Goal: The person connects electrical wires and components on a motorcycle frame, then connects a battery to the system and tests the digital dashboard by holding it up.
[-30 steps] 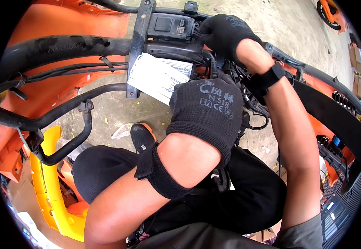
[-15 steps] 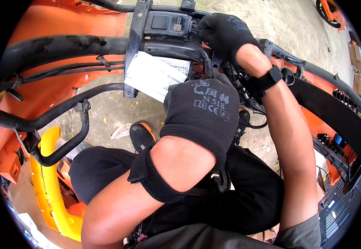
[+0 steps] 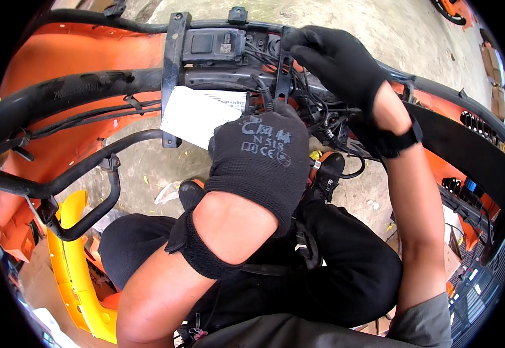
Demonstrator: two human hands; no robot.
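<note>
Both my hands wear black knit gloves. My left hand (image 3: 258, 151) reaches low into the frame, back up, beside a thick black cable (image 3: 264, 95) and at the edge of some white printed sheets (image 3: 197, 116); its fingers are hidden beneath it. My right hand (image 3: 336, 66) is at the far rail with fingers bent and thumb drawn in, at the upper end of a slotted black bracket (image 3: 283, 75). Whatever may be between its fingertips is hidden. Left of the bracket sits a flat black module (image 3: 214, 46) with thin wires (image 3: 258, 55) at its right end.
Black tubes (image 3: 84, 87) and orange body panels (image 3: 101, 49) surround the work. A wire bundle (image 3: 322, 113) runs under my right wrist. My shoe (image 3: 328, 174) stands on the concrete floor below. A yellow curved panel (image 3: 69, 261) lies lower left; a black fender-like piece (image 3: 461, 133) is at right.
My right hand has moved right, away from the module, and its fist has loosened. The slotted bracket and wires now show. The view has shifted slightly; my left hand stays by the cable.
</note>
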